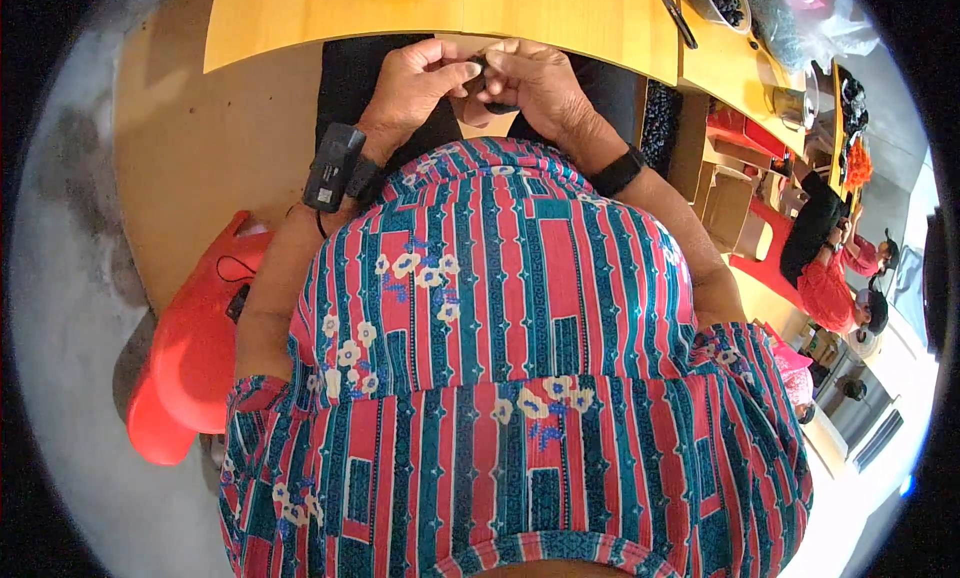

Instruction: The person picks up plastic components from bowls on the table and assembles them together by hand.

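Just off the near edge of the yellow table (400, 13), my two hands meet over my lap. My left hand (412, 88) is closed in a pinch, its thumb and fingertips on a small dark piece (478, 81). My right hand (540, 86) has its thumb and fingers closed on the other side of the same piece. The piece is mostly covered by fingers, so its kind cannot be made out. A dark edge (502, 108) shows under the right fingers; whether it belongs to the piece I cannot tell.
On the table's right lie black tweezers or snips (678, 18) beside a white bowl (722, 0) of small black parts, with clear plastic bags (800, 28) past it. A red chair (195, 348) stands at left. People in red (835, 288) sit further right.
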### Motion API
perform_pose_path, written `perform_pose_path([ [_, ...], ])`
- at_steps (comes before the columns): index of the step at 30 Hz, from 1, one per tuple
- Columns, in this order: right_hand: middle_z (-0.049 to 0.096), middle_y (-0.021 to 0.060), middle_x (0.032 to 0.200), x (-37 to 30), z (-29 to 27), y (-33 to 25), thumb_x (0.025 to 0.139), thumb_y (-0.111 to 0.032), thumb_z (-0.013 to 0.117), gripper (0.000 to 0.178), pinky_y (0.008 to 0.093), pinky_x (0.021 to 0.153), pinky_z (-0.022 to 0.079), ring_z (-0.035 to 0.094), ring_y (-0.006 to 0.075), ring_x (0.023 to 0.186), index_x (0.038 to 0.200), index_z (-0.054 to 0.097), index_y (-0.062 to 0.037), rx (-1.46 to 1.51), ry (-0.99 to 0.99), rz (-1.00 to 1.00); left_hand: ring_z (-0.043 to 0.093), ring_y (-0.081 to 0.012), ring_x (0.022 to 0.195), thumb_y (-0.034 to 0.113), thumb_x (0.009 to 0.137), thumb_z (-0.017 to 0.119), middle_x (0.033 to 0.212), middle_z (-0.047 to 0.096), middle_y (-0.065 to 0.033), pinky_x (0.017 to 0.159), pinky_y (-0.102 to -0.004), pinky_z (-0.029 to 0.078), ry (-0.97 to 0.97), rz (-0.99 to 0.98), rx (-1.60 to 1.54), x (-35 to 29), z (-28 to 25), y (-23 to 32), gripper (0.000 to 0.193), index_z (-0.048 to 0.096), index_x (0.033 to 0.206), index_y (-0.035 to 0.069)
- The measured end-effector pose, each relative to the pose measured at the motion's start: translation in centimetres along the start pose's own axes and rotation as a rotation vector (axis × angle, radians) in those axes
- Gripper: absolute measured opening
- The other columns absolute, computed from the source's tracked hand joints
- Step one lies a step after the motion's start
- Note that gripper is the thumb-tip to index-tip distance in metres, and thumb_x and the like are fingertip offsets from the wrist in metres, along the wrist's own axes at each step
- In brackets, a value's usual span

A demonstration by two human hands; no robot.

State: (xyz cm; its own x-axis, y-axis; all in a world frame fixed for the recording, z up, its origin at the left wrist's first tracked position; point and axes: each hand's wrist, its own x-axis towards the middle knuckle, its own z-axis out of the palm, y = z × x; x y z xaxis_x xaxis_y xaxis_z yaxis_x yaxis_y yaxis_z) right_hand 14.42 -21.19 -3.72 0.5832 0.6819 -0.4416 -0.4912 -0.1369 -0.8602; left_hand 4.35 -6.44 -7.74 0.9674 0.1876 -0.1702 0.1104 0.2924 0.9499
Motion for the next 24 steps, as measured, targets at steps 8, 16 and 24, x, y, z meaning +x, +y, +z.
perform_pose_path([
  [8, 0.053, 0.0008, 0.071, 0.5, -1.0, 0.3, 0.085, -0.036, 0.058, 0.034, 0.0271, 0.066, 0.048, 0.051, 0.0110, 0.065, 0.087, 0.060, -0.0020, 0.277, -0.382, 0.309, 0.054, -0.0116, 0.087, 0.011, 0.081, 0.065, 0.089, 0.059, -0.0018, 0.081, -0.0243, 0.041, 0.051, 0.181, 0.152, 0.0, -0.3, -0.2, 0.020, 0.063, 0.096, -0.001],
  [16, 0.056, 0.0016, 0.079, 0.8, -1.0, 0.6, 0.086, -0.029, 0.058, 0.030, 0.0277, 0.070, 0.052, 0.055, 0.0128, 0.073, 0.097, 0.058, -0.0015, 0.381, -0.412, 0.272, 0.055, -0.0115, 0.085, 0.011, 0.081, 0.064, 0.088, 0.059, -0.0022, 0.079, -0.0238, 0.043, 0.061, 0.191, 0.176, 0.0, 0.1, 0.1, 0.020, 0.063, 0.098, -0.001],
  [24, 0.058, 0.0049, 0.085, 0.9, -1.3, 0.9, 0.085, -0.026, 0.059, 0.031, 0.0320, 0.075, 0.053, 0.059, 0.0213, 0.087, 0.101, 0.057, -0.0001, 0.490, -0.403, 0.268, 0.049, -0.0062, 0.071, 0.029, 0.092, 0.048, 0.085, 0.058, 0.0008, 0.068, -0.0192, 0.042, 0.014, 0.060, -0.096, -0.3, 0.4, 1.0, 0.032, 0.060, 0.106, 0.003],
])
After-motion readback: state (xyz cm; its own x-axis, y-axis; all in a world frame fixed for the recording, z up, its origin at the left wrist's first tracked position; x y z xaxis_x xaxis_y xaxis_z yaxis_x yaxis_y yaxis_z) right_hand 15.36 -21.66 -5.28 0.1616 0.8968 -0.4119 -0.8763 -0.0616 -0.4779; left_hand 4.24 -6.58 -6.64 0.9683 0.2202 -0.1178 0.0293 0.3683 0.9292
